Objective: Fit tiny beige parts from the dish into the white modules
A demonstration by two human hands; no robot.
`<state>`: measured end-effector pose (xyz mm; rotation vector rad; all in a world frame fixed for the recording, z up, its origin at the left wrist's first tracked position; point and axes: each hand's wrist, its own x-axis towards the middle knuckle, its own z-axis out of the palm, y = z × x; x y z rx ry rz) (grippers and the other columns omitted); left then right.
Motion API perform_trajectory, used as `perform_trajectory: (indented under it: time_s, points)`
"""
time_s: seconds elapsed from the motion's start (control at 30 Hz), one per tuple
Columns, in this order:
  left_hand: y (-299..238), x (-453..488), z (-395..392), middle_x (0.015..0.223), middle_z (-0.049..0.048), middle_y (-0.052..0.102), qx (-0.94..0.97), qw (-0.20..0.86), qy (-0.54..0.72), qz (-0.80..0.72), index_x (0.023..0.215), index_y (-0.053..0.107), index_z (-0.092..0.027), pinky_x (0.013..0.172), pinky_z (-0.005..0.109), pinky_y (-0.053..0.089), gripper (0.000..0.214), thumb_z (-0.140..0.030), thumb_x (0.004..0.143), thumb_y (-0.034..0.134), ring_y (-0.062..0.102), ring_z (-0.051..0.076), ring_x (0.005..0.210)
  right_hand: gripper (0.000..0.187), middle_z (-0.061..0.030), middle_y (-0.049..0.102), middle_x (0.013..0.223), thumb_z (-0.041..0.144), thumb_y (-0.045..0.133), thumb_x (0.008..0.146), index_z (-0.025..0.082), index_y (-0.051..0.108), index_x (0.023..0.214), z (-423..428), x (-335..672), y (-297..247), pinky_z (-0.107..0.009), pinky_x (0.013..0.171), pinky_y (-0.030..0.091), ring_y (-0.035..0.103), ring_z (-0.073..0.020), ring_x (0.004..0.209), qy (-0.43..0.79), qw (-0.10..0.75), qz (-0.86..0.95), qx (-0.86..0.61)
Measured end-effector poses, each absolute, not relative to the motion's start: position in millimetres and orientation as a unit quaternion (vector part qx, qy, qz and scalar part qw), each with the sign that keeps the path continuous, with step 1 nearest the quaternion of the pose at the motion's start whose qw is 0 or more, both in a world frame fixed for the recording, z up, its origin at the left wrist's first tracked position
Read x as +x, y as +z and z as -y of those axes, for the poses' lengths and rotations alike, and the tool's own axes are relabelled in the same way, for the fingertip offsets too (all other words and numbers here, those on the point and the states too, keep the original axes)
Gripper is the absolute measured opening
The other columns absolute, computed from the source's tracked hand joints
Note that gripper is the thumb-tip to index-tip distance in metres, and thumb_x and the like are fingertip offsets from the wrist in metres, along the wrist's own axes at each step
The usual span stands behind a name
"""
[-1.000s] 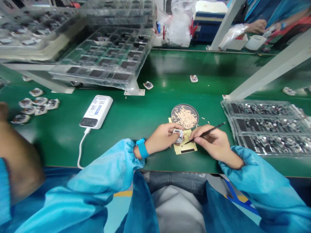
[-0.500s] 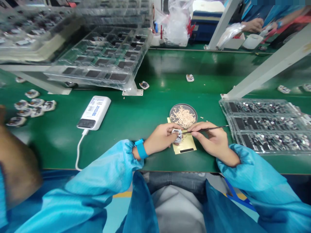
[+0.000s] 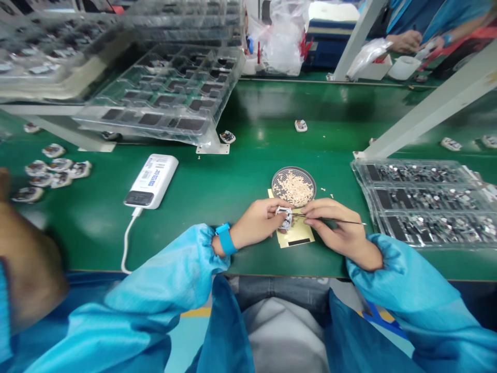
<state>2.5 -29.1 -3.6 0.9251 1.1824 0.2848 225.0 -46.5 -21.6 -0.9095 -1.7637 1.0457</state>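
Observation:
Between the thumb and fingers of my left hand [image 3: 264,217] is a small white device housing [image 3: 284,218] with its inner parts facing up. My right hand [image 3: 337,225] is closed on thin dark tweezers [image 3: 337,221], whose tips reach the housing's right side. Whether the tips hold a part is too small to tell. Below both hands lies a yellow sheet [image 3: 295,235] with a black strip. A round dark dish [image 3: 275,189] of small beige pieces stands just beyond my fingers, partly over the sheet.
A white power bank [image 3: 155,176] with a cable lies left. Several similar housings [image 3: 60,165] sit farther left, near another person's arm [image 3: 27,264]. A clear tray of parts [image 3: 419,202] is at right. Racked trays [image 3: 166,103] and slanted posts [image 3: 423,98] rise behind.
The rear end of the tweezers has dipped, and my right hand has shifted slightly. My left hand keeps the housing almost in place. The whole view has shifted a little.

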Motion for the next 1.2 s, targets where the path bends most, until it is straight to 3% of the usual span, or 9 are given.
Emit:
perform_trajectory:
  time_s: [0.13, 0.33, 0.6, 0.97, 1.2]
  points:
    - [-3, 3, 29, 0.093, 0.0093, 0.075, 0.408, 0.729, 0.141, -0.531, 0.118, 0.065, -0.012, 0.039, 0.013, 0.044, 0.03, -0.016, 0.089, 0.059, 0.073, 0.015, 0.068, 0.034, -0.0071, 0.071, 0.11, -0.001, 0.066, 0.085, 0.023, 0.07, 0.109, 47, 229, -21, -0.038, 0.087, 0.057, 0.068, -0.0211, 0.102, 0.424, 0.397, 0.745, -0.328]
    - [3, 5, 27, 0.085, 0.0063, 0.074, 0.389, 0.733, 0.153, -0.537, 0.112, 0.068, -0.011, 0.048, 0.015, 0.053, 0.029, -0.007, 0.084, 0.06, 0.07, 0.012, 0.066, 0.031, -0.0061, 0.071, 0.101, -0.001, 0.068, 0.083, 0.022, 0.069, 0.104, 47, 226, -18, -0.036, 0.083, 0.057, 0.068, -0.0197, 0.095, 0.462, 0.45, 0.671, -0.365]
    - [3, 5, 27, 0.087, 0.0034, 0.074, 0.401, 0.73, 0.147, -0.533, 0.113, 0.068, -0.012, 0.06, 0.019, 0.058, 0.043, 0.004, 0.074, 0.057, 0.07, 0.011, 0.068, 0.029, -0.0039, 0.071, 0.097, 0.004, 0.074, 0.083, 0.023, 0.067, 0.103, 48, 222, -23, -0.037, 0.087, 0.056, 0.068, -0.0194, 0.095, 0.509, 0.431, 0.637, -0.387]
    - [0, 1, 24, 0.094, 0.0088, 0.075, 0.422, 0.724, 0.105, -0.535, 0.119, 0.066, -0.013, 0.039, 0.013, 0.044, 0.039, -0.01, 0.08, 0.063, 0.074, 0.017, 0.071, 0.01, -0.0044, 0.072, 0.095, 0.014, 0.073, 0.088, 0.022, 0.068, 0.092, 53, 229, -22, -0.036, 0.087, 0.056, 0.07, -0.0185, 0.094, 0.633, 0.398, 0.522, -0.411]
    - [0, 2, 24, 0.095, 0.0092, 0.076, 0.433, 0.717, 0.104, -0.536, 0.122, 0.065, -0.013, 0.04, 0.014, 0.045, 0.043, -0.012, 0.079, 0.064, 0.075, 0.019, 0.075, 0.012, -0.0057, 0.074, 0.097, 0.019, 0.076, 0.086, 0.021, 0.069, 0.096, 59, 227, -25, -0.038, 0.091, 0.057, 0.07, -0.0198, 0.097, 0.55, 0.444, 0.546, -0.45]
